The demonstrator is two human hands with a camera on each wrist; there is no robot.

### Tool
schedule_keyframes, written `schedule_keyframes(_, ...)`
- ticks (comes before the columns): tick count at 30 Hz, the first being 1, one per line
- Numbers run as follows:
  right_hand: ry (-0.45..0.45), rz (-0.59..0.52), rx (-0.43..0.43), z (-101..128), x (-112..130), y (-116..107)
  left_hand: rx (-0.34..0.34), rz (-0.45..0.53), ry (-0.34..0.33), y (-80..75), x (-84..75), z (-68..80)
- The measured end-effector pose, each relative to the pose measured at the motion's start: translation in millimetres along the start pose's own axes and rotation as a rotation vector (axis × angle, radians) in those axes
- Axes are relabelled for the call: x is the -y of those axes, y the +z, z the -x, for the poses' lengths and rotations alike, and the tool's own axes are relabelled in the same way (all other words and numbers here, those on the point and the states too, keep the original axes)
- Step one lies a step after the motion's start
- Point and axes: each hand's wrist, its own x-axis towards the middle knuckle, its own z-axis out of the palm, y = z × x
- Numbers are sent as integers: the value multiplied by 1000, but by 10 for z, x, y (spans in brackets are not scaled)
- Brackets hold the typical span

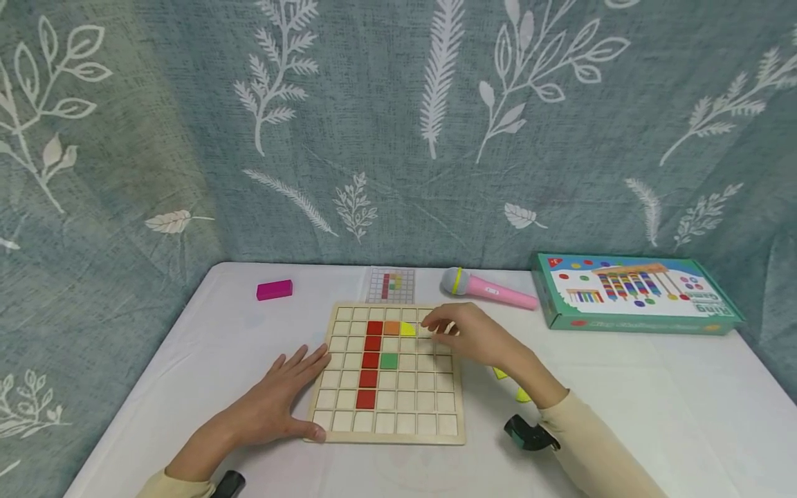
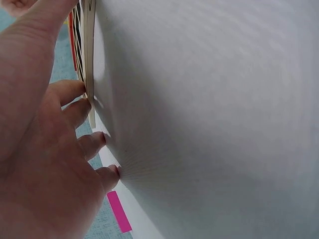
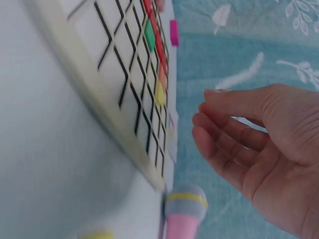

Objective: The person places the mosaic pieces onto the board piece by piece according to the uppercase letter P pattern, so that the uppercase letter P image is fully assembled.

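Note:
A wooden grid board (image 1: 423,401) lies on the white table. Several red square tiles (image 1: 370,360) form a column in it. To the right of the top red tile sit an orange tile (image 1: 391,328) and a yellow piece with a rounded edge (image 1: 407,329). Lower down is a green tile (image 1: 389,361). My left hand (image 1: 270,401) has its fingers spread, thumb and fingertips against the board's left side. Above the board's upper right squares is my right hand (image 1: 476,335), its fingers loosely bent; the right wrist view (image 3: 264,149) shows nothing held.
Behind the board lies a card (image 1: 373,285) printed with a coloured grid pattern. Yellow pieces (image 1: 523,395) lie right of the board, partly under the right forearm. A toy microphone (image 1: 498,291) and a green game box (image 1: 635,323) are at the back; a magenta block (image 1: 275,290) is back left.

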Motion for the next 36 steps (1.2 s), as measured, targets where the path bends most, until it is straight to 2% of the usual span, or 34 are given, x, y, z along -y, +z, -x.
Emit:
schedule_keyframes(5, 25, 36, -26, 178, -122, -130, -4, 2, 14, 10, 0, 3)
schedule_keyframes(15, 84, 61, -57, 543, -332, -189, -9, -3, 15, 18, -6, 7)
schedule_keyframes(28, 150, 56, -55, 1057, -485, -284, -4, -1, -1, 33, -3, 11)
schedule_keyframes(36, 203, 36, -28, 1256, -562, -241, -4, 0, 1, 23, -3, 18)
